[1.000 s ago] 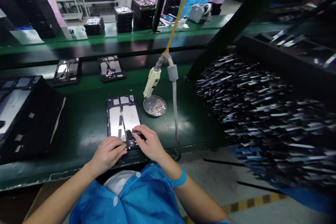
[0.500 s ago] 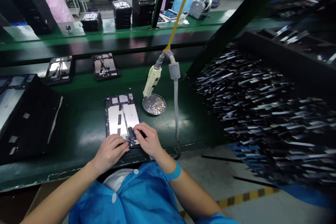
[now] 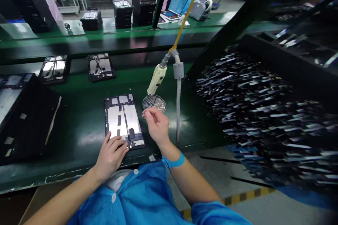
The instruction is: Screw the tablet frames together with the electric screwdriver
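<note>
Resting flat on tablet chassis (image 3: 123, 121) near edge, left hand (image 3: 111, 156); right hand (image 3: 156, 124) raised beside it, fingertips pinched, empty.

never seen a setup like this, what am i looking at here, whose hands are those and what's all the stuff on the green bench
This picture comes from a camera worn on a person's head, looking down at their own two bare hands; the blue sleeves are theirs.

On the dark green workbench lies an opened black tablet shell with silver panels inside. The left hand rests flat on its near corner. The right hand is raised beside it with fingertips pinched together; whether anything small is in that grip is too tiny to tell.

Just beyond sits a round metal dish of small screws. Above it a cream-coloured electric screwdriver hangs on a yellow cord.

Two more opened tablet shells lie further back. Stacked black trays stand at the left, and a blurred rack of parts at the right. People in pink and blue coats work at the far bench.
</note>
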Action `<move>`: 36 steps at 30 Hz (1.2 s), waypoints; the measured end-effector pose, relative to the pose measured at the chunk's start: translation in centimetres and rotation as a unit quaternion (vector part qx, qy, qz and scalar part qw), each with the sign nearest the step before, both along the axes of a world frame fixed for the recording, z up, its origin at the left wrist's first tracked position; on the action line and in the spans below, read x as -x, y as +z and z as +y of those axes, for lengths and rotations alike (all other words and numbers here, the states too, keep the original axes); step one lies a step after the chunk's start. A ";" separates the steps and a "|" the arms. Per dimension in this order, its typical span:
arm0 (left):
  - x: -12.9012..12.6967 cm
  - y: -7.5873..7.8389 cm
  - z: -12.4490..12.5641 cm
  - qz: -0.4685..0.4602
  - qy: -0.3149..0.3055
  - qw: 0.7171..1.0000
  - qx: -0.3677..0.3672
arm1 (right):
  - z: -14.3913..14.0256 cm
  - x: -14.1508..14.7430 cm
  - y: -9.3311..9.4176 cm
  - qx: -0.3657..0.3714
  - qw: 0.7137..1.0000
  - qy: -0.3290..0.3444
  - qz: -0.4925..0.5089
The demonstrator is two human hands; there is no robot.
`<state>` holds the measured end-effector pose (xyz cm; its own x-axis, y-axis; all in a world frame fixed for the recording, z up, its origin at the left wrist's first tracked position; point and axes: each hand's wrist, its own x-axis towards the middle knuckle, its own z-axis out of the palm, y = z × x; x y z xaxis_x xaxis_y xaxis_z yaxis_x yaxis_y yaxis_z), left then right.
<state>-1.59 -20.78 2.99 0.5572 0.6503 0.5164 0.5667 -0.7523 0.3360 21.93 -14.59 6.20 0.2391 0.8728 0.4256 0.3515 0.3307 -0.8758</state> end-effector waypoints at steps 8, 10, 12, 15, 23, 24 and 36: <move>-0.3 1.0 0.7 0.002 -0.027 1.000 -0.007 | 6.4 0.2 1.4 -0.118 0.970 -0.211 0.006; -0.3 1.2 0.8 0.019 -0.029 0.999 -0.006 | 8.4 0.2 1.6 -0.082 0.968 -0.237 0.009; -0.3 1.3 0.9 0.036 -0.030 0.999 -0.001 | 10.4 -0.1 1.9 -0.045 0.975 -0.216 0.032; -0.4 1.5 1.0 0.054 -0.033 0.998 0.009 | 12.6 -0.5 2.6 0.002 0.988 -0.136 0.079; -1.1 1.6 1.0 0.094 -0.032 0.995 0.002 | 11.4 -1.2 4.1 -0.005 0.990 -0.039 0.137; -1.0 1.4 0.7 0.085 -0.024 0.996 -0.002 | 11.0 -1.4 4.1 -0.007 0.990 -0.031 0.135; -0.4 -0.1 5.5 0.063 0.053 0.995 0.060 | 8.1 -3.5 1.8 -0.072 0.981 -0.042 0.174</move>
